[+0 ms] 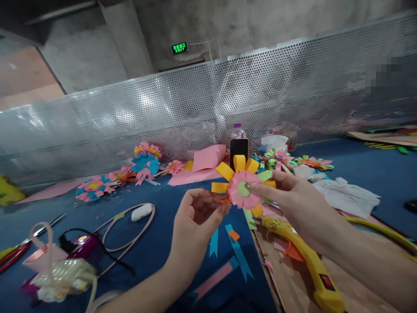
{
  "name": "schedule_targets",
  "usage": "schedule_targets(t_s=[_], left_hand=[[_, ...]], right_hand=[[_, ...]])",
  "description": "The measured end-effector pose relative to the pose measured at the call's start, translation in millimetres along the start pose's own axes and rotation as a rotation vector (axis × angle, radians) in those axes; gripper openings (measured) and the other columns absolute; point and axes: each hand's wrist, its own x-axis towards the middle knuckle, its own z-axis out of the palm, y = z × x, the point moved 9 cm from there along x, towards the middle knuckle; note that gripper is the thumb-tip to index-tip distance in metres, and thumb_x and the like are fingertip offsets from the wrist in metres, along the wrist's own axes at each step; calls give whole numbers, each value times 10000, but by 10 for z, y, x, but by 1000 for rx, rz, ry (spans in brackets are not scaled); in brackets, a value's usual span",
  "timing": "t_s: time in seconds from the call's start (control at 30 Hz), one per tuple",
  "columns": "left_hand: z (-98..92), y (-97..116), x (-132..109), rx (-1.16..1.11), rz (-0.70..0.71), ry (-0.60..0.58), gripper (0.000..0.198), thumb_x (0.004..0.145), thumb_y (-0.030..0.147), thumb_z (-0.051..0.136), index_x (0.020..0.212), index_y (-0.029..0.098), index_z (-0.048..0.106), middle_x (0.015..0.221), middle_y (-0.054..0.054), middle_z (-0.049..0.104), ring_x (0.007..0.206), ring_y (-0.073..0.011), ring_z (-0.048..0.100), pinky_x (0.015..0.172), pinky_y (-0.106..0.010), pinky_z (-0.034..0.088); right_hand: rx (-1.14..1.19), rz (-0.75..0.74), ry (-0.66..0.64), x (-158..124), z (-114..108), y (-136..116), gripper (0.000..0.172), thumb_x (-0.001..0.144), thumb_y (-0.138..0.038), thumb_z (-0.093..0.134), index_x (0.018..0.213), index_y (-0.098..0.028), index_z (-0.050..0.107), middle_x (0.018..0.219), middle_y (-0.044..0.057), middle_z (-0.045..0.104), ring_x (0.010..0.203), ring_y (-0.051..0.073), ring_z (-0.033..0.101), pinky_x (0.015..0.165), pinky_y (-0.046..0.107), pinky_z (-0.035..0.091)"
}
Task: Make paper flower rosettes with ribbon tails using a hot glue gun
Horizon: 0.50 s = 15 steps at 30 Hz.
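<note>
- Pink paper flower [236,196] up in the air over the middle of the blue bench [156,245], with one green centre [243,188] and six yellow loops in view.
- Right hand [293,200]: grasping the flower, thumb at the green centre.
- Left hand [195,221]: curled, thumb and fingers at one small orange strip [225,200] by the flower's left side; cannot tell whether pinched tight or merely touching.
- Step in hand, by judgement: adjusting or adding that strip among the loops; next move calling for a still flower and a light, exact press.
- Below, toward the bench's near edge: one pink strip [215,280], at least two blue strips [239,251], one orange scrap [233,235].
- Under the right forearm, on brown board [276,274]: one yellow glue gun [302,256].
- Toward the left edge: one white case [141,212].
- Along the back edge: at least five paper flowers [146,164] left of the pink sheets [208,157], at least two more right; one phone [239,148], upright; one purple-capped bottle [238,131].
</note>
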Motion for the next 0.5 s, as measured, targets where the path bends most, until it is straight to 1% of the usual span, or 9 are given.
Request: schedule_targets(t_s=[0.13, 0.2, 0.33, 0.5], left_hand=[[17, -67, -4, -115, -77, -3, 247, 724, 155, 720, 876, 187, 528, 789, 32, 640, 737, -91, 634, 742, -219, 526], [31, -76, -9, -158, -112, 5, 252, 710, 151, 728, 867, 175, 532, 793, 18, 633, 733, -92, 613, 709, -215, 524], [57, -79, -13, -173, -154, 7, 257, 688, 161, 744, 856, 160, 549, 781, 3, 610, 695, -83, 563, 611, -172, 479], [64, -115, -9, -182, -175, -12, 256, 686, 175, 747, 883, 159, 584, 830, -18, 610, 737, -96, 545, 608, -179, 442]], right_hand=[[45, 1, -1, 4, 8, -1, 355, 567, -451, 805, 668, -205, 570, 637, -44, 562, 618, 115, 518, 541, 226, 372], [61, -1, -17, 2, 24, -6, 354, 566, -446, 809, 674, -206, 570, 655, -44, 576, 641, 117, 523, 567, 225, 380], [39, -18, -14, -8, 25, -21, 345, 602, -452, 786, 675, -207, 554, 649, -43, 561, 629, 117, 494, 557, 231, 361], [7, -40, 15, -9, -6, -14, 381, 592, -455, 788, 654, -199, 512, 596, -56, 496, 566, 97, 433, 504, 222, 319]])
